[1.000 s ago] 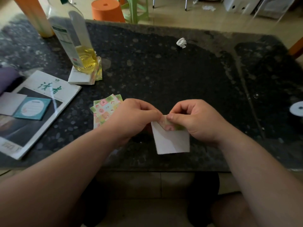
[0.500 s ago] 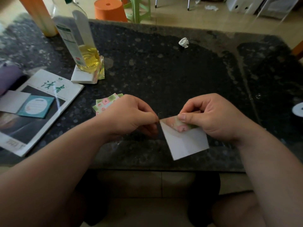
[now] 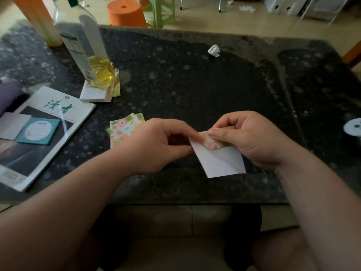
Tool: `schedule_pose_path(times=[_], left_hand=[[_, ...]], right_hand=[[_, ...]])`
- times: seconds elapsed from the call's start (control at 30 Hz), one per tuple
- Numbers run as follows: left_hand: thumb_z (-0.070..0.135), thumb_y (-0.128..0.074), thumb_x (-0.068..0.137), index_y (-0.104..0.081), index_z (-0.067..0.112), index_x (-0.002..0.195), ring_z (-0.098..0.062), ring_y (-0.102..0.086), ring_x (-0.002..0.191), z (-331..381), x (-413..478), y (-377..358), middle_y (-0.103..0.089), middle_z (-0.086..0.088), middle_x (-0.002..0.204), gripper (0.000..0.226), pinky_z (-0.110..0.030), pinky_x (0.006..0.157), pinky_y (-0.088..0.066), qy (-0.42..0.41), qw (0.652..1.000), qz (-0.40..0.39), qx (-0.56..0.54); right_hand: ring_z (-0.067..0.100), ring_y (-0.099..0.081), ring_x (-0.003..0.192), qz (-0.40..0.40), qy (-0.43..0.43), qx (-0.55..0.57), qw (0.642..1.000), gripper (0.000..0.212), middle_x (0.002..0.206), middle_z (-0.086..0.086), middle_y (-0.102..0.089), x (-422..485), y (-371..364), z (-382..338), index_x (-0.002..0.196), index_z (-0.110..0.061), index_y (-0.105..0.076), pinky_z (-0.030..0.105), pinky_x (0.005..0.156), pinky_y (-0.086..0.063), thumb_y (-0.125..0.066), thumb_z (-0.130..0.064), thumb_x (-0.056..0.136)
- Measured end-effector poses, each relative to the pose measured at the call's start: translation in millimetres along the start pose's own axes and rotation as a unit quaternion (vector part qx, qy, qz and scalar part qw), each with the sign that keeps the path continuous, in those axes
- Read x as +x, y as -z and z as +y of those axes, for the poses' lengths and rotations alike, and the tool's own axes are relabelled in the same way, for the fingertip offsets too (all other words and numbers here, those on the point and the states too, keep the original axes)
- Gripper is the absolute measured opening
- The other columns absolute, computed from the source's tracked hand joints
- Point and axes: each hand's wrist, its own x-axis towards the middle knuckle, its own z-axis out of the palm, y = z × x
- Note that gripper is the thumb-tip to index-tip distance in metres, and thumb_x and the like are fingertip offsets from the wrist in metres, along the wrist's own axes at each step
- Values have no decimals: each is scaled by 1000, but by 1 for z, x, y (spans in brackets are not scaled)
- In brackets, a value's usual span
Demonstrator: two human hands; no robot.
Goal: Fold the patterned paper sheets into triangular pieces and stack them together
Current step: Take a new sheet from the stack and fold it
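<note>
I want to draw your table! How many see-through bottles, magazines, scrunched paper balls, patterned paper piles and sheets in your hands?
See-through bottle: 1
Magazine: 1
Scrunched paper ball: 1
Patterned paper piles: 2, loose pile beside the left hand, stack under the bottle
Sheet pinched between left hand and right hand: 1
Total: 6

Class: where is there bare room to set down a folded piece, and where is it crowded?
Bare tabletop lies between the crumpled paper ball and the left hand, and right of the right hand. Crowded: the left, with magazine, bottle, patterned sheets.
</note>
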Motion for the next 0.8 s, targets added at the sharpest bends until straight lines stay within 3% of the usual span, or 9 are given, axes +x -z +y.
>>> schedule_pose_path(times=[0.13, 0.2, 0.3, 0.5, 0.67, 0.8], left_hand=[[27, -75, 88, -77, 40, 93, -2, -73, 90, 8, 1, -1, -77, 19, 89, 14, -39, 91, -59, 36, 999, -10, -17], [33, -75, 85, -78, 36, 92, -7, -74, 90, 9, 1, -1, -78, 14, 89, 8, -42, 92, -59, 44, 998, -7, -51], [41, -76, 74, -79, 31, 87, -18, -76, 89, 7, 2, -2, -79, 4, 89, 17, -50, 91, -59, 59, 992, 32, -111], [23, -83, 69, -81, 20, 80, -24, -75, 83, 3, 10, -8, -78, -11, 87, 11, -47, 90, -60, 135, 954, 77, -257], [6, -82, 65, -70, 6, 88, -19, -69, 64, 4, 13, -6, -71, -11, 71, 25, -30, 65, -60, 156, 915, 110, -356], [7, -83, 62, -66, 6, 84, -19, -71, 61, 6, 14, -6, -73, -12, 70, 28, -32, 62, -62, 172, 900, 161, -368]], right_hand=[[8, -73, 75, -20, 6, -12, 1000, 5, 81, -4, -77, -1, -4, 0, 86, -21, -77, 27, 68, -56, -75, -22, 90], [9, -74, 74, -22, 20, 9, 1000, 1, 81, -2, -78, 0, -4, 1, 89, -18, -75, 23, 66, -56, -76, -18, 89], [14, -75, 75, -30, 41, 52, 997, 12, 82, 3, -78, 0, -6, 3, 91, -15, -72, 24, 64, -58, -80, -10, 84], [16, -74, 73, -12, 90, 100, 991, 31, 83, 7, -76, 5, -17, 8, 95, -14, -65, 29, 58, -57, -83, 4, 77], [13, -75, 77, -19, 86, 85, 992, 26, 84, 1, -78, 4, -17, 9, 87, -19, -75, 25, 63, -56, -71, 7, 89], [22, -72, 73, 10, 5, 185, 983, 25, 87, 14, -78, 2, -19, 6, 97, -11, -76, 32, 56, -53, -52, -13, 100]])
